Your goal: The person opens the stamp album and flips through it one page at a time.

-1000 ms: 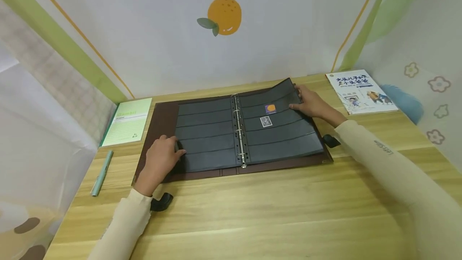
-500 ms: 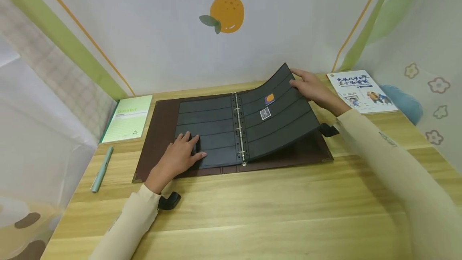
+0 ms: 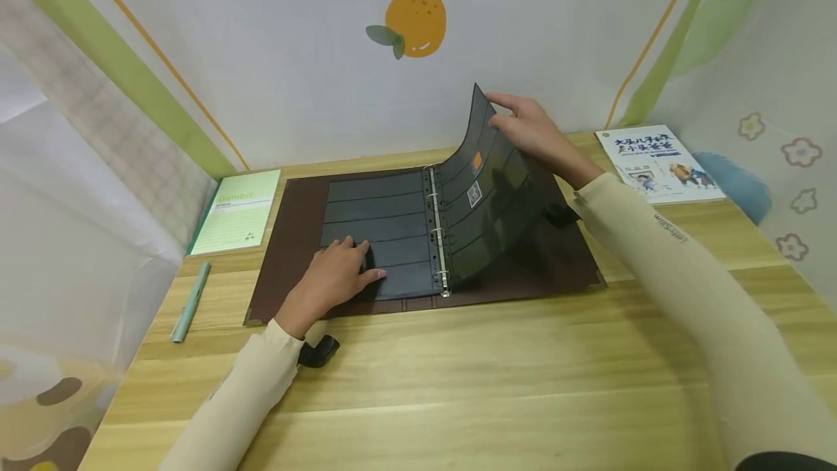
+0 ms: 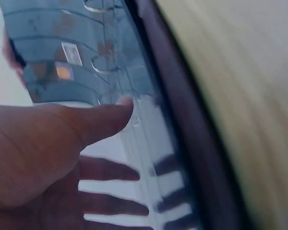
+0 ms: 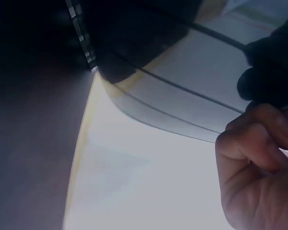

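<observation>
Stamp-album page (image 3: 487, 187) is pinched at top edge by right hand (image 3: 530, 129), raised toward 12 o'clock; left page (image 3: 373, 216) is pressed by flat-fingered left hand (image 3: 336, 278).

Your head view looks forward and down over the whole open binder (image 3: 294, 238) from mid-distance. Your left wrist view sits very close above the left hand (image 4: 43, 153); your right wrist view looks up, dim, from under the lifted page (image 5: 182, 86). All three share that page.
</observation>
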Demonstrator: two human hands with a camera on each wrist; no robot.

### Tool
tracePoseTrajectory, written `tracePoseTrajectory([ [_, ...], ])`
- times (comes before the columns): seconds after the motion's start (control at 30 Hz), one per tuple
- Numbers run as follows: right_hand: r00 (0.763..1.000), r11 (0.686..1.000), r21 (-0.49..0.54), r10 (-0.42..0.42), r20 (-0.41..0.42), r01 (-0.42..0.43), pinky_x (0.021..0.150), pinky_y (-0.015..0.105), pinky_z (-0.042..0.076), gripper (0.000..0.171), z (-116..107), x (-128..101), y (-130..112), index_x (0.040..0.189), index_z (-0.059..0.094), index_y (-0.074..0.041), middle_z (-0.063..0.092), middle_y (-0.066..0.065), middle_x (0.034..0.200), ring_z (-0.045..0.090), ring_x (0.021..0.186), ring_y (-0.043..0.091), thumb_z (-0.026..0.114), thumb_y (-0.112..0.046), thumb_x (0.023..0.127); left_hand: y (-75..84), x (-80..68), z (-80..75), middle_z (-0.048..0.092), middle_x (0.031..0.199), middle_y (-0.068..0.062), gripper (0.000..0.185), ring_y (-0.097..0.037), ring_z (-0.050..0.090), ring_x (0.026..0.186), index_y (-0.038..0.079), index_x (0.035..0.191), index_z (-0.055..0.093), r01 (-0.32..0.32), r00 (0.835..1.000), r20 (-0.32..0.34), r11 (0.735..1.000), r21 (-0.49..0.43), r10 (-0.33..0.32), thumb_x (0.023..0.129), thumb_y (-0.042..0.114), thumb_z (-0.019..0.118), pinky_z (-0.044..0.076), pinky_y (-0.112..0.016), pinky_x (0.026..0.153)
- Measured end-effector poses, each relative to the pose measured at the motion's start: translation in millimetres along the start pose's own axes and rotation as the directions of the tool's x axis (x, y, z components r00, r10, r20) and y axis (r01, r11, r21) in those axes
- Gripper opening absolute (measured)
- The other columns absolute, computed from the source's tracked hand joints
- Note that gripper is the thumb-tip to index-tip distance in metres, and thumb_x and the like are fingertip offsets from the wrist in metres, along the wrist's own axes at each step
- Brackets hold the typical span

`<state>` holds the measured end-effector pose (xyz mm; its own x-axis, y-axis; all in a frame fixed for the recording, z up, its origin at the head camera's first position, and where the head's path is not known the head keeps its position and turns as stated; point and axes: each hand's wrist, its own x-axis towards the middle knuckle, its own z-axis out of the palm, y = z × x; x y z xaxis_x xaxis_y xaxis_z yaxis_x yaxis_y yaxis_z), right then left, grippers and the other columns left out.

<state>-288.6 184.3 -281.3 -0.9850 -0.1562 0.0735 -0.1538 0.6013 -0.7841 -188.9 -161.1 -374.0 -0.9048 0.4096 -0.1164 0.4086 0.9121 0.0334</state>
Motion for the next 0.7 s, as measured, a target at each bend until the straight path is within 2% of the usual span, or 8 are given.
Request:
tracePoseTrajectory([
  [0.07,1.0,1.0,-0.005,-0.007,0.004,0.007,0.042,0.029,0.03,0.057,4,4,-9,0.159,0.033,-0.028,0.063,-0.008,0.082,0.022,0.039,0.009,0.041,-0.024,0.103,6.1,3.4,-5.4,0.062,0.131,-0.031,0.069,-0.044,0.067,0.107,-0.005,0.143,0.054,0.001,0.999,-0.048,1.0,0.004,-0.001,0.098,0.046,0.064,0.059,-0.055,0.082],
  [0.1,1.0,1.0,-0.006,-0.007,0.006,0.007,0.041,0.028,0.03,0.057,6,7,-13,0.159,0.034,-0.028,0.055,-0.007,0.069,0.022,0.039,0.009,0.041,-0.024,0.103,9.5,5.9,-9.0,0.065,0.127,-0.029,0.068,-0.04,0.07,0.098,-0.005,0.142,0.054,0.007,0.998,-0.07,1.0,-0.009,-0.008,0.098,0.046,0.064,0.06,-0.051,0.075],
  [0.17,1.0,1.0,-0.008,-0.01,0.009,0.01,0.042,0.028,0.03,0.057,11,11,-21,0.159,0.035,-0.027,0.055,-0.007,0.07,0.023,0.039,0.008,0.041,-0.023,0.102,17.7,12.5,-18.6,0.072,0.107,-0.028,0.066,-0.03,0.069,0.07,-0.004,0.143,0.054,0.024,0.996,-0.089,0.996,-0.091,-0.032,0.099,0.045,0.062,0.057,-0.041,0.059],
  [0.23,1.0,1.0,-0.011,-0.005,0.02,0.005,0.042,0.027,0.03,0.058,16,14,-29,0.159,0.035,-0.026,0.054,-0.009,0.066,0.023,0.039,0.008,0.041,-0.022,0.102,28.0,19.1,-30.5,0.074,0.088,-0.022,0.066,-0.021,0.059,0.053,-0.002,0.145,0.052,0.029,0.995,-0.092,0.978,-0.207,-0.049,0.101,0.046,0.059,0.05,-0.034,0.052],
  [0.3,0.999,1.0,-0.022,0.01,0.038,-0.009,0.042,0.028,0.031,0.058,21,17,-35,0.159,0.035,-0.026,0.029,-0.008,0.05,0.023,0.038,0.009,0.042,-0.022,0.102,40.3,25.1,-42.7,0.073,0.077,-0.016,0.065,-0.015,0.053,0.049,0.002,0.147,0.051,0.008,0.994,-0.101,0.937,-0.35,-0.047,0.102,0.048,0.055,0.049,-0.032,0.055],
  [0.47,0.997,0.995,-0.096,0.018,0.072,-0.011,0.044,0.028,0.034,0.057,33,20,-47,0.158,0.038,-0.027,0.043,-0.011,0.056,0.027,0.038,0.01,0.044,-0.024,0.101,73.5,33.3,-69.1,0.074,0.088,-0.01,0.064,-0.018,0.069,0.079,0.009,0.148,0.052,-0.125,0.988,-0.144,0.795,-0.593,0.049,0.105,0.056,0.043,0.056,-0.039,0.088],
  [0.57,0.997,0.993,-0.115,0.011,0.078,-0.002,0.044,0.028,0.035,0.057,40,20,-53,0.158,0.037,-0.025,0.042,-0.009,0.052,0.029,0.038,0.011,0.044,-0.025,0.101,88.2,36.0,-80.5,0.072,0.087,-0.006,0.067,-0.018,0.071,0.078,0.014,0.151,0.049,-0.152,0.987,-0.138,0.719,-0.678,0.08,0.104,0.061,0.038,0.056,-0.038,0.085],
  [0.7,0.997,0.996,-0.093,0.015,0.075,-0.008,0.044,0.027,0.035,0.057,49,19,-61,0.158,0.037,-0.021,0.038,-0.007,0.048,0.031,0.038,0.011,0.045,-0.027,0.102,98.1,37.4,-89.9,0.075,0.101,0.0,0.078,-0.016,0.074,0.073,0.014,0.158,0.036,-0.09,0.996,-0.077,0.637,-0.765,0.048,0.1,0.067,0.042,0.058,-0.036,0.079],
])
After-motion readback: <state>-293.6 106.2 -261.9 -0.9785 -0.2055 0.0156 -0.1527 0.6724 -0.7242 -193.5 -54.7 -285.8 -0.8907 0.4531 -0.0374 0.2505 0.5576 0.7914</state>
